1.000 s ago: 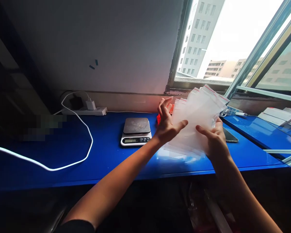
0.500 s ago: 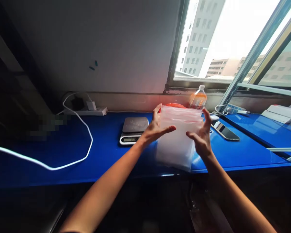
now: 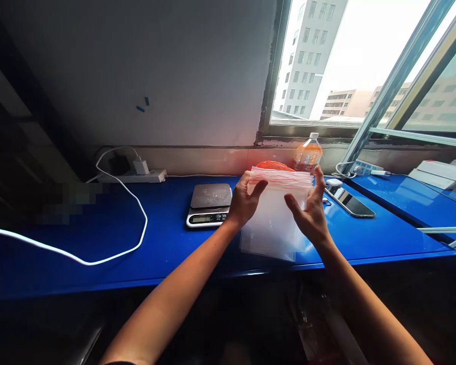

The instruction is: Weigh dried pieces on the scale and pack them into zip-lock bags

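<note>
While daylight comes through the window (image 3: 338,56) on the right, the left side of the room is rather dark, and a blue table (image 3: 167,258) runs along the wall (image 3: 155,66). On it, a scale (image 3: 211,196) stands just left of the hands, and farther left a white cable (image 3: 144,218) curves widely. Behind the clear bags (image 3: 273,218) are a bottle (image 3: 307,154) and a red thing (image 3: 272,165), which the bags partly hide. A phone (image 3: 352,203) lies to the right. The bags are between the two hands, red-lined tops uppermost; whether they touch the table, I cannot tell. The left hand (image 3: 245,203) is clamped on their left edge, thumb in front. The right hand (image 3: 310,210) has thumb and forefinger spread wide, the forefinger at their right edge
</note>
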